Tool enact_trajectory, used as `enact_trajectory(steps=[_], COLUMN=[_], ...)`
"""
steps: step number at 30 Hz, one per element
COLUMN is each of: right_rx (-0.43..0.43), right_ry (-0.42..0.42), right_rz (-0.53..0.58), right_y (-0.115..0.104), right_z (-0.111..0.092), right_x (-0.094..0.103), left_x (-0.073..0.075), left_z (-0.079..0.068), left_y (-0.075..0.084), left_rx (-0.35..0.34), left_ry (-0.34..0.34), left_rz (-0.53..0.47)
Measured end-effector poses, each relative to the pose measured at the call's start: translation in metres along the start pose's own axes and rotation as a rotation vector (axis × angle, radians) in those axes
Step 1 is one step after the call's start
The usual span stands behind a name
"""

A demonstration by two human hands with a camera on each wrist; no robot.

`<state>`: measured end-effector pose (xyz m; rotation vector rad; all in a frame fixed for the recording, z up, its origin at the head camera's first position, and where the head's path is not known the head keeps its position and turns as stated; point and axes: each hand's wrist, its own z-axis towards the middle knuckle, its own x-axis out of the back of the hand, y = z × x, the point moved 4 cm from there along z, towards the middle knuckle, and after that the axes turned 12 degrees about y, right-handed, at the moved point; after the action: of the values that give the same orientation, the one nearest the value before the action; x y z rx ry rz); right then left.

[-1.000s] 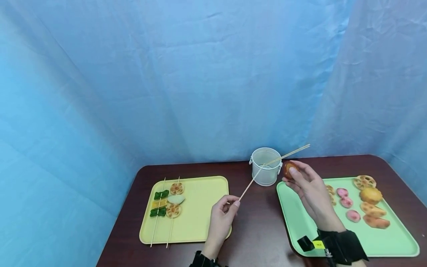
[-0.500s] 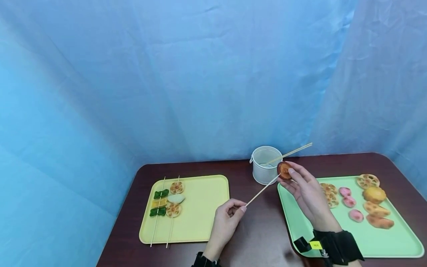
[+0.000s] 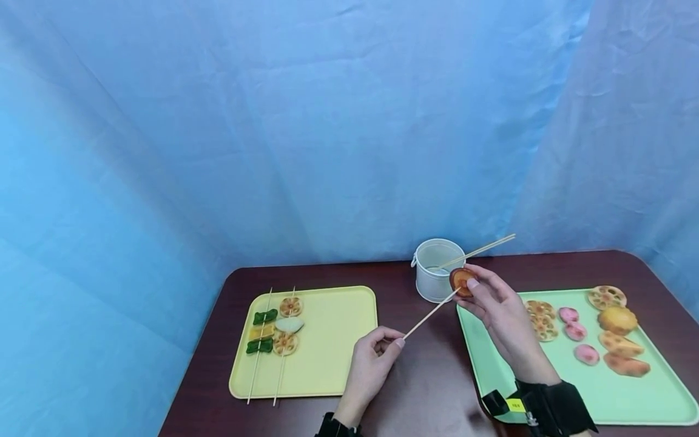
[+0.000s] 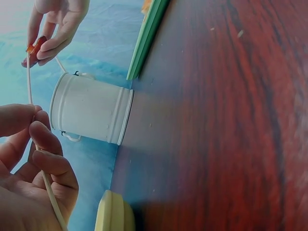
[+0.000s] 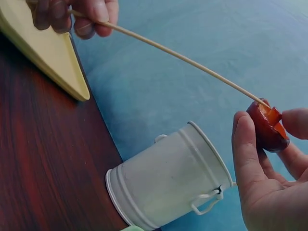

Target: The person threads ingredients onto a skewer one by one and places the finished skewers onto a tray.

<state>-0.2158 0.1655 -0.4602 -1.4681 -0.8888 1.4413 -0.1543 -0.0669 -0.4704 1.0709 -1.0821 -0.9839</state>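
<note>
My left hand [image 3: 370, 367] pinches a thin bamboo skewer [image 3: 431, 314] between thumb and fingers, its far end slanting up to the right. In my right hand [image 3: 510, 328] a brown mushroom [image 3: 462, 283] is gripped by the rim, its orange underside facing the skewer. The right wrist view has the skewer's tip right at the orange underside of the mushroom [image 5: 265, 130]. Both hands are raised above the table, in front of a white bucket [image 3: 434, 285]. The left wrist view shows the skewer's lower end running back along the left palm [image 4: 29, 192].
On the yellow tray [image 3: 333, 340] at left lie two loaded skewers [image 3: 261, 332] with green, yellow, white and lotus-root pieces. The green tray [image 3: 573, 400] at right bears lotus slices [image 3: 542, 320], pink balls [image 3: 575, 331] and several golden-brown pieces. Spare skewers [image 3: 486, 247] lean out of the bucket.
The right hand has turned the mushroom so its underside faces left and brought it slightly down-left. The left hand has shifted right, and the skewer tip has come from the bucket to the mushroom.
</note>
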Motion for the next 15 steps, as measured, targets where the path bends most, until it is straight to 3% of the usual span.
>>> enact_trajectory(steps=[8, 15], right_rx=[0.085, 0.079], right_ry=[0.001, 0.020], right_rz=[-0.026, -0.126], right_y=[-0.0018, -0.0019], right_z=[0.0000, 0.0004], right_x=[-0.0015, -0.0022], left_x=[-0.0008, -0.0030], left_z=[-0.0011, -0.0029], left_y=[0.0030, 0.0035], left_rx=[-0.002, -0.016], left_ry=[0.012, 0.027], left_rz=[0.015, 0.027])
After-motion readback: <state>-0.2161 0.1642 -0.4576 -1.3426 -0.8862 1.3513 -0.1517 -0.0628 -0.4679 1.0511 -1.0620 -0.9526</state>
